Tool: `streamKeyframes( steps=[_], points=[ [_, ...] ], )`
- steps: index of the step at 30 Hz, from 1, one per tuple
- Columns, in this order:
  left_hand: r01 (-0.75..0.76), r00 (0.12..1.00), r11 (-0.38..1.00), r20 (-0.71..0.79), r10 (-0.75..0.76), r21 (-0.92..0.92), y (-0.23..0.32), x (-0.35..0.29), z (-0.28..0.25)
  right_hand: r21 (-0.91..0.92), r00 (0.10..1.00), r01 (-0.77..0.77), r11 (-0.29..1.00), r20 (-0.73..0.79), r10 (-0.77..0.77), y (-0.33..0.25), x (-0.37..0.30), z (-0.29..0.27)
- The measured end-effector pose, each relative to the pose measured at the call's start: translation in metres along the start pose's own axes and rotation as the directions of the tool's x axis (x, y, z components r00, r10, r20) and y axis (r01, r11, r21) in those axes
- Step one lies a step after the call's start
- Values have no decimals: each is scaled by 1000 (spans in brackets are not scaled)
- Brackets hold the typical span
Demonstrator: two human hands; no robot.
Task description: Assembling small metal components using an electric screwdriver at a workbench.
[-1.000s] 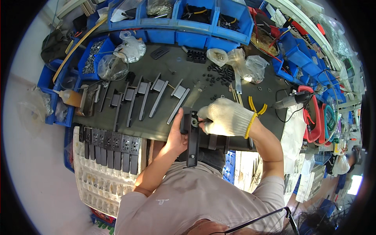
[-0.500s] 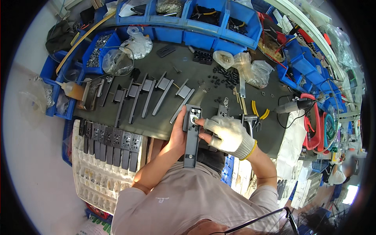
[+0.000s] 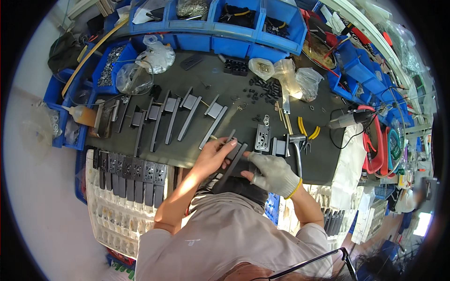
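Observation:
My bare left hand point(image 3: 214, 157) is closed on a dark grey lever handle point(image 3: 233, 165), held on its side over the front edge of the bench, with its long bar slanting down toward me. Beside that bar, my right hand point(image 3: 275, 173) wears a whitish knit glove. Its thumb and forefinger are spread apart; the forefinger tip is close to the bar, and I cannot tell if it touches. Just beyond lie a dark plate with holes point(image 3: 263, 137), another handle piece point(image 3: 280, 147) and a hammer point(image 3: 298, 145).
Similar handles point(image 3: 190, 112) stand in a row at left. A pale tray point(image 3: 112, 215) holds several more. Yellow-gripped pliers point(image 3: 308, 131), a power screwdriver point(image 3: 347, 119), small black parts point(image 3: 267, 89) and plastic bags point(image 3: 309, 84) lie rightward. Blue bins point(image 3: 234, 23) line the back.
The handle has been turned from face-up onto its side in my left hand. My gloved right hand has drawn back from its face, slightly down and to the right.

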State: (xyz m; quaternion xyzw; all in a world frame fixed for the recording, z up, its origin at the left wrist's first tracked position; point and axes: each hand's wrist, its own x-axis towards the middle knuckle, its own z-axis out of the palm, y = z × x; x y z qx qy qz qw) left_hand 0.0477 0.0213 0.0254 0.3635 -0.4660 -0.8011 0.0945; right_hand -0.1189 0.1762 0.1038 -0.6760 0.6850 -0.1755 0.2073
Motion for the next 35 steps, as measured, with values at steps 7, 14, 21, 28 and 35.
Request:
streamKeyframes(
  steps=[7, 14, 21, 28, 35],
  points=[
    [-168, 965, 464, 49, 257, 870, 23, 26, 7, 151, 974, -114, 982, -179, 141, 12, -13, -13],
    [-150, 873, 338, -36, 486, 929, 1, 29, 20, 184, 956, -232, 955, -136, 259, 21, -16, -13],
    [-328, 720, 124, 163, 674, 937, -3, 53, 10, 205, 960, -156, 966, -200, 197, 20, -9, -7],
    [-348, 726, -6, 274, 631, 937, 12, 53, -6, 257, 954, -165, 952, -205, 220, 18, -9, -13],
    [-352, 611, 46, 192, 768, 935, 99, 72, -21, 274, 851, -391, 879, -256, 459, 42, -32, -17]
  ],
)
